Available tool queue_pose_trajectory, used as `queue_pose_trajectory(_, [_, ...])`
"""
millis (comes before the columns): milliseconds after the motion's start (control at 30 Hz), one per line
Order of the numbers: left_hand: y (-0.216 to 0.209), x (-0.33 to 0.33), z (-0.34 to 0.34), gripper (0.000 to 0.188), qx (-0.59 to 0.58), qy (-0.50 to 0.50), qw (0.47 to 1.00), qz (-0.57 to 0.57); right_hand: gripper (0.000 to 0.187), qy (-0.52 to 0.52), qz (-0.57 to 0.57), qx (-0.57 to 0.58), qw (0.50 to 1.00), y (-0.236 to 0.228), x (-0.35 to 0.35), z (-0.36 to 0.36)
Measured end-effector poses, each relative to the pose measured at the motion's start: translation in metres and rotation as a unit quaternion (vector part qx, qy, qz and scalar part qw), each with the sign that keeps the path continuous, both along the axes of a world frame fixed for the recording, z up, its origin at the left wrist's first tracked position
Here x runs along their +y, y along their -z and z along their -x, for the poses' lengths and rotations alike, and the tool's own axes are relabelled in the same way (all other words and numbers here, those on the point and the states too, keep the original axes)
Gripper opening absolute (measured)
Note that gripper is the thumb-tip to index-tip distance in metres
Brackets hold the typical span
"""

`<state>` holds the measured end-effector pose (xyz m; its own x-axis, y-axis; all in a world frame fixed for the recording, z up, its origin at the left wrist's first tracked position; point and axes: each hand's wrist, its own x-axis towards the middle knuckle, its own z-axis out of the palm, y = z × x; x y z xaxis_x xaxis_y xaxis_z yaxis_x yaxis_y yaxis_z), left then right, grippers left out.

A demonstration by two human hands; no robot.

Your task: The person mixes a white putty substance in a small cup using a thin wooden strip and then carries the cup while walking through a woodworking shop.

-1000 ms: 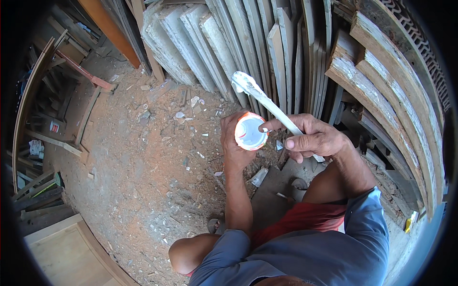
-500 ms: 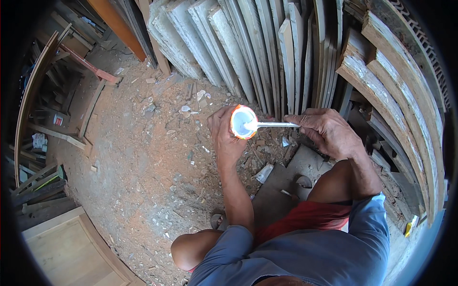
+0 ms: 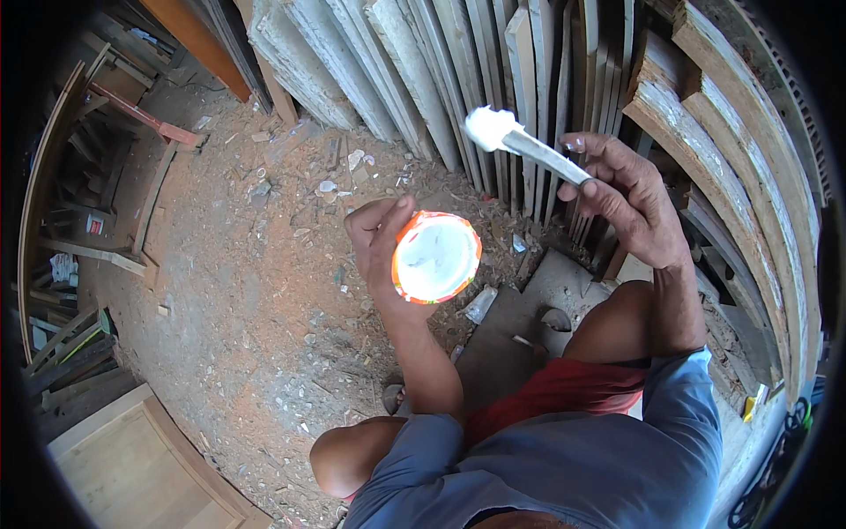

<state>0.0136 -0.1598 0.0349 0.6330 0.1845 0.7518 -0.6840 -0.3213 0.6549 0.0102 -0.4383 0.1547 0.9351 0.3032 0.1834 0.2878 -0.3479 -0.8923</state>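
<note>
My left hand [image 3: 381, 242] is wrapped round a small tub [image 3: 438, 257] with an orange rim, its open mouth showing white paste inside. Up and to the right, my right hand [image 3: 636, 198] pinches the end of a thin, flat stick [image 3: 548, 160]. A thick lump of white paste [image 3: 491, 129] clings to the stick's far end, well apart from the tub. What the stick is made of I cannot make out.
Upright boards [image 3: 423, 79] lean in a row at the far side. Curved wooden pieces [image 3: 731, 176] stand at the right. A panelled wooden door [image 3: 145, 467] lies at the lower left. Wood chips and debris litter the floor [image 3: 256, 309].
The stick has come out of the tub and risen up and away with paste on its tip. My left hand has lowered the tub slightly toward me and tilted it.
</note>
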Motion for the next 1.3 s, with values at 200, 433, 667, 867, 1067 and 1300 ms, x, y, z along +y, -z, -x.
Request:
queue_pose_trajectory(200, [-0.069, 0.030, 0.047, 0.070, -0.133, -0.103, 0.981, -0.093, 0.040, 0.010, -0.015, -0.023, 1.000, 0.022, -0.004, -0.019])
queue_pose_trajectory(433, [-0.070, 0.033, 0.057, 0.072, -0.125, -0.080, 0.987, -0.069, 0.039, 0.013, 0.012, -0.004, 1.000, 0.029, -0.008, -0.018])
queue_pose_trajectory(667, [-0.005, 0.050, 0.009, 0.094, 0.169, 0.099, 0.981, 0.008, 0.049, 0.000, 0.085, -0.031, 0.996, 0.046, 0.011, -0.026])
queue_pose_trajectory(867, [0.048, -0.009, -0.011, 0.084, 0.263, 0.428, 0.844, 0.188, 0.054, -0.029, -0.037, 0.155, 0.987, 0.077, 0.045, -0.031])
queue_pose_trajectory(1067, [0.039, -0.035, -0.016, 0.084, 0.239, 0.422, 0.799, 0.356, 0.054, -0.052, -0.065, 0.183, 0.980, 0.089, 0.069, -0.034])
queue_pose_trajectory(1300, [0.055, -0.005, -0.026, 0.064, 0.160, 0.297, 0.882, 0.328, 0.061, 0.013, -0.053, 0.179, 0.982, 0.092, 0.073, -0.048])
